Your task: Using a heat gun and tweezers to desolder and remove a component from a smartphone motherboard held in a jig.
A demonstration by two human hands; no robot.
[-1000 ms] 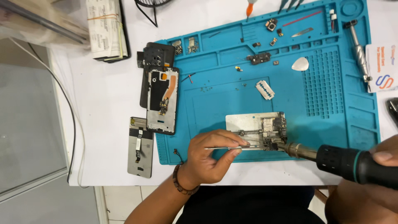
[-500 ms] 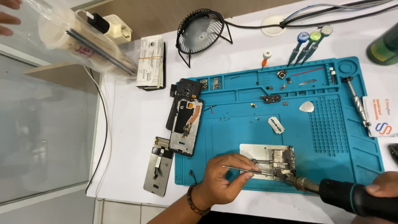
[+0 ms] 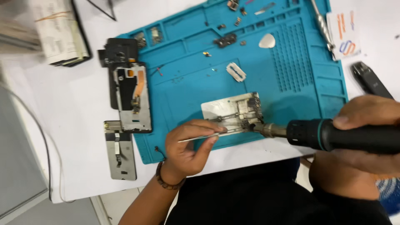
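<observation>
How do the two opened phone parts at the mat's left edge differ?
The upper phone frame is larger, lies partly on the blue mat, and shows an orange flex strip. The lower phone part is narrower and plain grey, and lies mostly on the white table. Both lie flat, lengthwise, untouched by either hand.

Blue mat [image 3: 200, 83] on white table [image 3: 75, 125]

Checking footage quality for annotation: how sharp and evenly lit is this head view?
Head view: even, soft light; the blue mat and the holder plate are fairly sharp; the paper stack at top left is motion-blurred; the left hand and the right hand are slightly soft.
</observation>
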